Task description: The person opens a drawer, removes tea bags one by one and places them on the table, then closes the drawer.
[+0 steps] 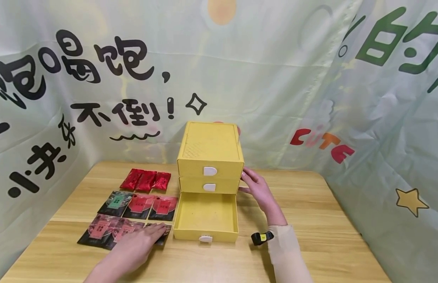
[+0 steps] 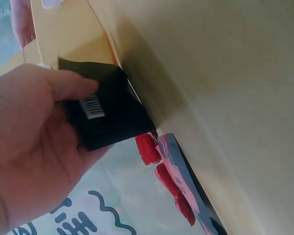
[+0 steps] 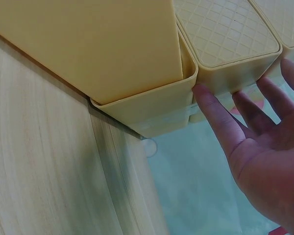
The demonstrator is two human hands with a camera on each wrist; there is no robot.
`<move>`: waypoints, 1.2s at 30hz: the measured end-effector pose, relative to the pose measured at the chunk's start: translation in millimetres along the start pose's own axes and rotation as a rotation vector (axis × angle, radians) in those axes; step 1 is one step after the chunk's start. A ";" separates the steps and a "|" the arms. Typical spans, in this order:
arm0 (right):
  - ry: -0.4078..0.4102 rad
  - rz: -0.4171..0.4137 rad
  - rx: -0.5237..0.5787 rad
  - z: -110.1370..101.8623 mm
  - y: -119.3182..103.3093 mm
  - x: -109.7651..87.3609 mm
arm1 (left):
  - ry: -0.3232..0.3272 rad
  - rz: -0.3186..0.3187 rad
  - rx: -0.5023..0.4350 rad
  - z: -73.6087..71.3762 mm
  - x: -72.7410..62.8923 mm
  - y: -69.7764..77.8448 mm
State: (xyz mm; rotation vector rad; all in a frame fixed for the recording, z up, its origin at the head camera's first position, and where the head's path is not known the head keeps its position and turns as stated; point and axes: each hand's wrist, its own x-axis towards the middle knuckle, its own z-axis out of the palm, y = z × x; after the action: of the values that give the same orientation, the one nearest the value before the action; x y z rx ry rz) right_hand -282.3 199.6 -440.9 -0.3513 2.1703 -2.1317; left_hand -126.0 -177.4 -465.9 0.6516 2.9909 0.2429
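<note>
A yellow drawer unit (image 1: 211, 143) with white tab handles stands at the middle of the table. Its bottom drawer (image 1: 190, 235) is pulled out and holds nothing. My left hand (image 1: 137, 245) is just left of this drawer, at the right end of the front row of sachets. Between thumb and fingers it pinches a flat black sachet (image 2: 110, 125), whose barcode side shows in the left wrist view. My right hand (image 1: 262, 193) touches the unit's right side with outstretched fingers (image 3: 218, 115), near the edges of the drawer casings.
Several dark sachets with red, pink or green labels (image 1: 140, 205) lie in two rows left of the unit. Behind them is a row of small shiny red packets (image 1: 145, 181). A printed cloth (image 1: 268, 86) hangs behind the wooden table (image 1: 310, 236).
</note>
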 end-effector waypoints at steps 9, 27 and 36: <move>-0.001 0.003 0.000 -1.1 1.7 0.8 | -0.080 0.010 -0.067 0.3 1.2 -3.8; 0.005 -0.004 -0.001 2.8 1.5 1.9 | 0.443 0.391 0.100 -15.7 14.7 23.7; 0.011 -0.011 -0.010 0.7 2.5 0.1 | 0.600 0.733 0.357 -16.0 46.5 61.8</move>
State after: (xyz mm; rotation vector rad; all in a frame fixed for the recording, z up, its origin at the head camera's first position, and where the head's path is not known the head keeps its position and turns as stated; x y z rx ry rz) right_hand -282.5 198.9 -443.4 -0.3532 2.1905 -2.1346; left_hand -144.7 -104.6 -441.4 2.0309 3.1841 -0.0940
